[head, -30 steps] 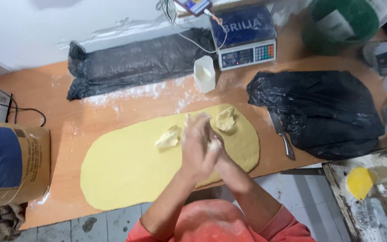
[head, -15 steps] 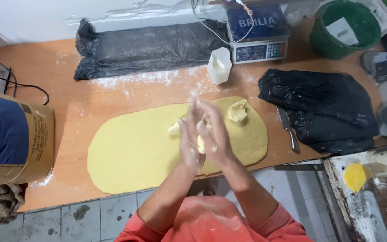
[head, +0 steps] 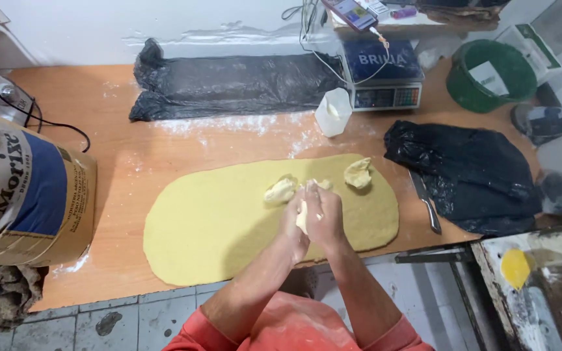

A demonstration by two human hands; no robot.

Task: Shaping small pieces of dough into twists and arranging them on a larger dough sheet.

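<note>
A small dough piece [head: 302, 216] is pressed between the flat palms of the left hand [head: 292, 224] and right hand [head: 325, 218], above the one rolled yellow dough sheet [head: 229, 221] that carries two more dough lumps [head: 280, 190] on the wooden table [head: 125, 162].

The piece of dough [head: 302, 218] pressed between the hands shows only as a pale sliver; its shape cannot be told. The flour sack [head: 24, 195] at the left is cut off by the edge. The black bag [head: 469, 172] on the right covers part of the knife [head: 426, 203] blade. The green bucket [head: 489, 75] at the far right is partly covered.
</note>
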